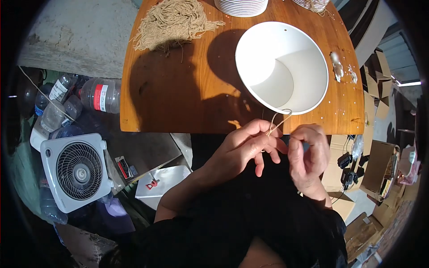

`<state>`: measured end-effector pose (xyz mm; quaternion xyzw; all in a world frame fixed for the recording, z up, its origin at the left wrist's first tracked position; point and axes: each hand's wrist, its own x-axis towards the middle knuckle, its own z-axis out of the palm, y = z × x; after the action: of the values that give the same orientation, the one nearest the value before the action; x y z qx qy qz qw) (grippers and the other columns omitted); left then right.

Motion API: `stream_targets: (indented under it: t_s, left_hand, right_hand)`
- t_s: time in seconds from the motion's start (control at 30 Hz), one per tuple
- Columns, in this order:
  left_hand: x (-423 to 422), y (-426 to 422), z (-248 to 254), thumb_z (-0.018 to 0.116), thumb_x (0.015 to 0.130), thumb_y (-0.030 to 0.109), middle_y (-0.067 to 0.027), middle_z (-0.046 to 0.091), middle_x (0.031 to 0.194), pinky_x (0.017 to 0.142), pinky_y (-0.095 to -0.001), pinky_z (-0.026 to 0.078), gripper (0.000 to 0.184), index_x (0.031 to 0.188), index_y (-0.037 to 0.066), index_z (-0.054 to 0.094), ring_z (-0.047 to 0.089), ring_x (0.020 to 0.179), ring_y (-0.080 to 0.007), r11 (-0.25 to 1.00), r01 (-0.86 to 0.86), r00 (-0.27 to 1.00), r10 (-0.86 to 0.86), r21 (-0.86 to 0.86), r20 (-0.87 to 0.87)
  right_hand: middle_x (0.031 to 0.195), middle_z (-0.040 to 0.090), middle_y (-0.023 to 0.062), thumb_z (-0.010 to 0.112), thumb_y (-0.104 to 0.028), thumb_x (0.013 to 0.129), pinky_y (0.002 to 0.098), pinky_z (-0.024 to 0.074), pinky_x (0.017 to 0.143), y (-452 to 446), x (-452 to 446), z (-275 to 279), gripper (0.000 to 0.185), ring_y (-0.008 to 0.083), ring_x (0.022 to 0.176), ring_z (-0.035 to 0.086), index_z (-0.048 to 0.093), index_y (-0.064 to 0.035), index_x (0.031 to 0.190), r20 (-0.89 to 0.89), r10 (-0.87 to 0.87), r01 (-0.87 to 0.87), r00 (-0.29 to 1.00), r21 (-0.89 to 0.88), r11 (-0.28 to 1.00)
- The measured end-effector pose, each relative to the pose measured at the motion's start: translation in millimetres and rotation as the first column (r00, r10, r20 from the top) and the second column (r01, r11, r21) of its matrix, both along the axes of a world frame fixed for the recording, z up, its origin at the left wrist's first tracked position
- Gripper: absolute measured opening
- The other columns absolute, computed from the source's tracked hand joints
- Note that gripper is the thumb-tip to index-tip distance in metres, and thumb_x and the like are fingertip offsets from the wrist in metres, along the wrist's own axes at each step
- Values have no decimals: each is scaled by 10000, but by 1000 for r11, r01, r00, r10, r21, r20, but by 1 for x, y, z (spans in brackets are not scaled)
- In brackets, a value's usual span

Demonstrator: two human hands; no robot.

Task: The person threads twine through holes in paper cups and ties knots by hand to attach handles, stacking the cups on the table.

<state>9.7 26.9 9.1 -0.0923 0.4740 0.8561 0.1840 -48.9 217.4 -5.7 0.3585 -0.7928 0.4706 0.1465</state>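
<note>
A thin tan string point(280, 122) is pinched between the thumb and index finger of my left hand point(254, 144). Its loop reaches up to the near rim of a white bucket point(308, 67), which lies tilted with its opening facing me. My right hand point(309, 154) is just right of the string, below the rim, with thumb and fingers curled together; whatever it may hold is too small to make out. At the table's upper left lies a pile of tan strings point(172, 22).
The wooden table point(178, 102) holds stacked white containers point(241, 6) at the back and a whitish lump point(336, 67) at the right. A fan point(80, 173) and plastic bottles point(105, 96) are on the left. Cardboard boxes point(377, 169) stand on the right.
</note>
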Motion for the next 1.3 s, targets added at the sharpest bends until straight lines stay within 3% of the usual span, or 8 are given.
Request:
stream_targets:
  t_s: [0.13,0.23,0.43,0.73,0.97,1.13,1.2,1.3]
  left_hand:
    - [3,-1,-11,492,1097,209,-110,691,978,562,-231,487,265,1173,-17,609,638,714,-116,987,19,996,-32,-159,-78]
    - [2,2,-8,532,1088,221,-68,695,912,556,-218,469,266,1131,-5,665,619,669,-81,978,-2,995,-18,-208,-94]
    - [-2,3,9,546,1072,184,-99,737,1053,610,-228,476,278,1145,-26,714,614,789,-78,951,-8,993,-28,-309,-111]
    - [-8,6,3,535,1066,172,-135,719,1105,732,-282,507,308,1217,-54,681,606,799,-128,990,-6,999,1,-139,-38]
    - [-17,6,6,463,1050,139,-181,663,1279,919,-364,490,394,1371,-58,577,629,1048,-200,999,-34,998,35,19,-55]
    - [-20,7,0,442,1054,155,-175,639,1343,1018,-370,463,435,1435,-35,534,604,1179,-193,998,-20,991,28,67,-128]
    - [-16,6,-4,484,1055,157,-165,653,1316,997,-361,487,391,1384,-37,564,622,1157,-202,999,-11,993,15,40,-114]
    - [-7,13,-10,668,957,12,-128,686,1189,886,-324,534,254,1206,-16,633,661,1046,-229,972,-172,970,140,-158,-197]
  right_hand:
    - [1252,638,214,599,-309,1037,381,511,923,5,26,-21,450,249,1075,656,489,38,1301,647,287,-113,707,-296,948]
    - [1139,608,132,572,-433,1040,361,491,882,4,35,-41,683,176,1010,596,349,32,1488,708,428,-232,561,-362,903]
    - [852,631,42,669,-73,999,261,496,694,21,34,-28,291,122,720,599,545,9,1249,676,239,-187,697,-150,971]
    - [766,643,68,635,-85,1026,272,481,566,18,21,8,94,136,587,595,593,-1,1024,368,211,-184,906,-108,977]
    - [655,546,20,505,-203,1107,212,348,481,24,15,27,239,50,505,444,537,31,1146,713,618,-72,330,-634,770]
    - [660,587,53,495,-131,1102,220,387,479,19,17,44,217,72,500,503,561,53,1195,606,695,-210,387,-676,707]
    - [680,616,48,540,-81,1073,237,459,505,15,13,45,161,104,541,597,613,43,1145,468,429,-351,773,-249,903]
    - [729,663,52,589,-66,1045,254,502,521,20,18,44,125,120,562,642,669,30,1041,537,340,-285,772,-186,940]
